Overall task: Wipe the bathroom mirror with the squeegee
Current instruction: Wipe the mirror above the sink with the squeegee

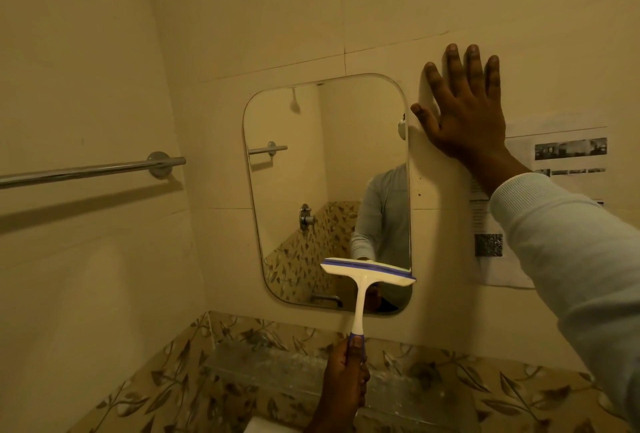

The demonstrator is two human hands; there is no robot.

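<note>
A rounded rectangular mirror [311, 172] hangs on the cream tiled wall. The white squeegee [363, 280] with a blue blade edge lies against the mirror's lower right part, its blade nearly level and reaching the mirror's right edge. My left hand [346, 380] grips the blue end of its handle from below. My right hand [464, 110] rests flat on the wall tile just right of the mirror's upper corner, fingers spread, holding nothing. The mirror reflects a person's light sleeve and torso.
A chrome towel bar [93, 169] runs along the left wall. A printed paper sheet [554, 169] is stuck to the wall right of the mirror, partly behind my right arm. Below the mirror sits a clear shelf [277, 366] against leaf-patterned tiles.
</note>
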